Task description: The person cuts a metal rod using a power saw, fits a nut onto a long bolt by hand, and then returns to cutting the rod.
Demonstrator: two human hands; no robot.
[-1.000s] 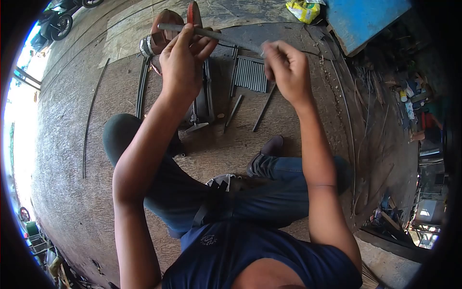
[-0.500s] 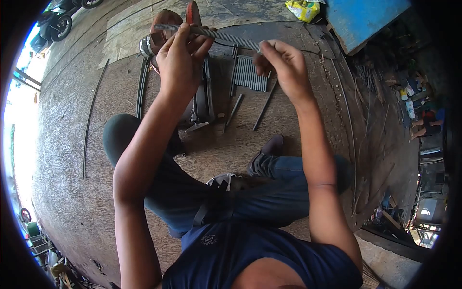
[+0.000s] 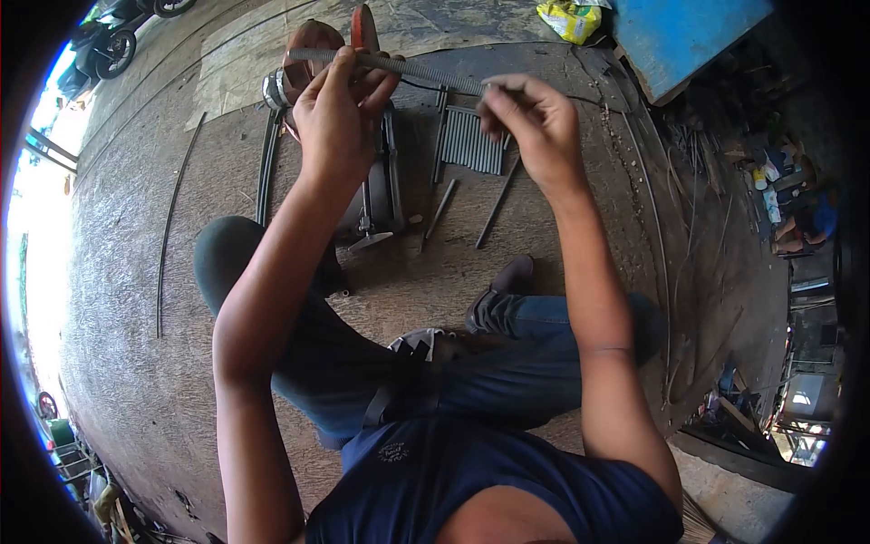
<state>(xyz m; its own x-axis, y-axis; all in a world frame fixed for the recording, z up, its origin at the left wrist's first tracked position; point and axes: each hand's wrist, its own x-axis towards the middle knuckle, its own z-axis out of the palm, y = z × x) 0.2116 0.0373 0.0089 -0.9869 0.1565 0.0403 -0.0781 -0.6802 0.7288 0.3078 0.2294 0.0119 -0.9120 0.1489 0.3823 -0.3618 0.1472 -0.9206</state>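
Note:
A grey threaded rod (image 3: 426,70) is held up in the air, running slightly downward from left to right. My left hand (image 3: 343,113) is closed round it left of its middle, thumb on the near side. At the rod's right end, the thumb and fingers of my right hand (image 3: 535,122) are pinched on the tip; a small part there is too hidden to make out. Behind my left hand stands a red cut-off saw (image 3: 313,36), partly covered by the hand and forearm. Below the rod, a row of short grey rods (image 3: 471,140) lies side by side on the floor.
Two loose short rods (image 3: 497,204) lie nearer my feet. Long thin bars (image 3: 267,168) lie left of the saw, another (image 3: 181,218) farther left. A blue panel (image 3: 693,41) and a yellow bag (image 3: 573,20) are at the top right. Another person (image 3: 802,227) sits at the far right.
My right hand's fingers have shifted slightly at the rod's end, and the rod has dipped a little. My left hand stays almost where it was.

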